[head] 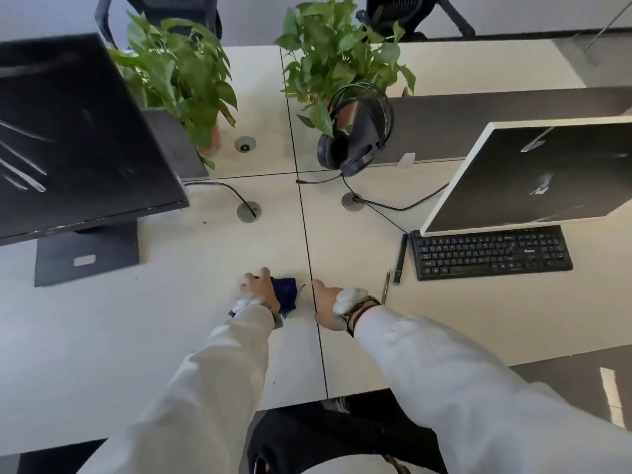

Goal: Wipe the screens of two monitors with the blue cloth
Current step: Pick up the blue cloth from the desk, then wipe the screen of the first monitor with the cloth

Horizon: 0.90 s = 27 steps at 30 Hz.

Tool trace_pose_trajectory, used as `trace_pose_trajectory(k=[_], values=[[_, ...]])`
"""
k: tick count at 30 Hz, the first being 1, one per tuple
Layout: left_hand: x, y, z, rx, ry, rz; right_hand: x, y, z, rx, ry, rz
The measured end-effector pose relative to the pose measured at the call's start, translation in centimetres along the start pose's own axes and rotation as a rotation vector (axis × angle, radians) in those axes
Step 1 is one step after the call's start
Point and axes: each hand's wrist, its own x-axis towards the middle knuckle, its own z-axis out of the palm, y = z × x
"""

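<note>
My left hand (259, 291) lies knuckles-up over the blue cloth (286, 296). Its fingers bend down around the far edge and grip it, with a bit of dark fabric showing between two of them. The cloth is a crumpled, soft lump on the bench (164, 336), just left of the dark seam between two tabletops and in front of me, between the two monitors. A loose thread trails off its right side.

My right hand (327, 306) rests on the bench just across that seam, close to the cloth but not touching it. It is so foreshortened that I cannot tell whether its fingers are straight or curled; I see nothing in it. Each hand has a white patch on its back, and cord bands (359, 311) circle the right wrist. Both sleeves are pale and creased.

The left monitor (78, 131) is black-framed on a flat, square foot, and its glossy screen is streaked with pale smears; the picture's left edge cuts it off. The right monitor (547, 176) has a white frame and a dark screen with whitish smudges, and it runs off the right edge. It hides the back edge of a black keyboard (492, 255). A padded black headset (355, 138) hangs on a low grey divider and covers part of a leafy plant (342, 53).
</note>
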Motion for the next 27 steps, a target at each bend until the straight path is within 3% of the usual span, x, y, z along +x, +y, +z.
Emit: trace_pose_trajectory(k=[4,7,10,12,18,23,27], values=[[0.2,0.8,-0.6,-0.032,-0.052,-0.003,0.0,2.1,-2.2,-0.027,-0.068,0.098],[-0.9,2.7,-0.8,-0.118,0.116,0.052,0.4,4.4,-3.5,-0.033,-0.081,0.021],[-3.1,6.8,-2.2,-0.211,0.283,0.242,-0.2,6.4,-4.1,0.244,0.077,-0.07],[-5.0,11.2,-2.9,-0.194,0.287,0.397,-1.0,8.7,-5.7,0.343,0.178,-0.155],[-10.0,26.1,-2.0,-0.151,0.355,0.648,-6.1,21.6,-11.6,0.344,0.429,-0.328],[-15.3,39.8,-1.3,-0.118,0.54,0.869,-11.6,34.1,-16.6,0.404,0.695,-0.308],[-18.0,47.9,-4.0,-0.073,0.65,0.953,-14.0,39.3,-21.1,0.461,0.874,-0.316]])
